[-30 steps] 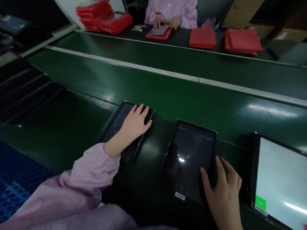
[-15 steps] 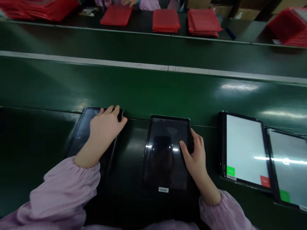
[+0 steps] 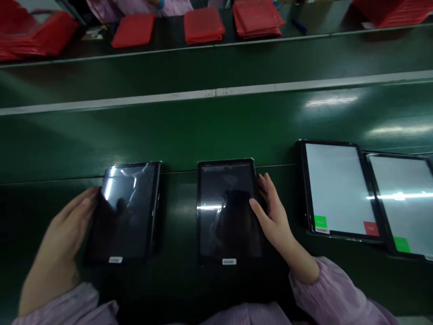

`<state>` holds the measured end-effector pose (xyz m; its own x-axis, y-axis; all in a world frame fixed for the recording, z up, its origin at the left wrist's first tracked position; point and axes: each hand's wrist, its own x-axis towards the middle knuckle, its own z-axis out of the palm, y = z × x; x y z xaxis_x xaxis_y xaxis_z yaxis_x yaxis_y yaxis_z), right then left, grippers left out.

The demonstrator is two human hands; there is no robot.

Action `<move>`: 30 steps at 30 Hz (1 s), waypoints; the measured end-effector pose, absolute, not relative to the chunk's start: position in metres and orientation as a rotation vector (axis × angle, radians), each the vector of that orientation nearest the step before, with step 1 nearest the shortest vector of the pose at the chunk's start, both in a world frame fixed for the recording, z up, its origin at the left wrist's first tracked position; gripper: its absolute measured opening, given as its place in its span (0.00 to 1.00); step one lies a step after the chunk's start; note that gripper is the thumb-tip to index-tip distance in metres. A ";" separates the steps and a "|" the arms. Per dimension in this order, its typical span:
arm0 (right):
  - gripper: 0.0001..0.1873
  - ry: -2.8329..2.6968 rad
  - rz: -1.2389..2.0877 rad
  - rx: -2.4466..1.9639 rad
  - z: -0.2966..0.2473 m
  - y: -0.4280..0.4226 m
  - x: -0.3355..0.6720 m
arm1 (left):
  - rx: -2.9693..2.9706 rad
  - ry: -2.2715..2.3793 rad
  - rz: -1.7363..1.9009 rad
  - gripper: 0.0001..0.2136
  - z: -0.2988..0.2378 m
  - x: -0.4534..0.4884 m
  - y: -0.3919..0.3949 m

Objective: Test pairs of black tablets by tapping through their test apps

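Two dark-screened tablets lie side by side in front of me, each with a small white label at its lower edge. My left hand (image 3: 66,237) is at the upper left edge of the left tablet (image 3: 125,216), thumb and fingers close together against that edge, slightly blurred. My right hand (image 3: 274,216) holds the middle tablet (image 3: 225,225) by its right side. Its thumb rests on the screen's border and its fingers lie along the edge, partly hidden.
To the right, a tablet (image 3: 340,185) with a lit white screen and green and red corner squares overlaps another lit tablet (image 3: 406,198). Beyond the green worktop (image 3: 189,131), red packets (image 3: 204,26) lie in stacks on a far ledge. Part of another person (image 3: 176,6) shows behind them.
My left hand has moved from the left tablet's upper right corner to its left edge, and that tablet now lies straighter. My right hand stays on the middle tablet. The camera view has tilted.
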<state>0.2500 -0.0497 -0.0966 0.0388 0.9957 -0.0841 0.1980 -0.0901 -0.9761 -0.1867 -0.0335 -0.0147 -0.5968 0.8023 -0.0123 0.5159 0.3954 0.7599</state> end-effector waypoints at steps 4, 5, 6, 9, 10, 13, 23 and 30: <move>0.43 -1.209 1.301 -1.390 -0.094 -0.078 0.253 | 0.842 2.164 1.188 0.18 -0.012 -0.156 -0.054; 0.42 -1.201 1.326 -1.395 -0.092 -0.085 0.254 | 0.828 2.161 1.182 0.19 -0.012 -0.149 -0.056; 0.41 -1.194 1.344 -1.403 -0.091 -0.091 0.256 | 0.816 2.165 1.187 0.18 -0.013 -0.142 -0.058; 0.40 -1.193 1.351 -1.413 -0.090 -0.107 0.259 | 0.768 2.099 1.235 0.14 -0.022 -0.121 -0.062; 0.39 -1.201 1.334 -1.408 -0.090 -0.112 0.259 | 0.753 2.057 1.245 0.13 -0.025 -0.115 -0.064; 0.39 -1.229 1.261 -1.375 -0.090 -0.122 0.258 | 0.756 1.999 1.229 0.12 -0.031 -0.099 -0.070; 0.37 -1.212 1.154 -1.503 -0.091 -0.097 0.270 | 0.860 1.940 1.195 0.30 -0.037 -0.072 -0.067; 0.27 -1.555 0.590 -1.694 -0.049 -0.064 0.301 | 0.746 1.698 1.386 0.20 -0.054 -0.045 -0.037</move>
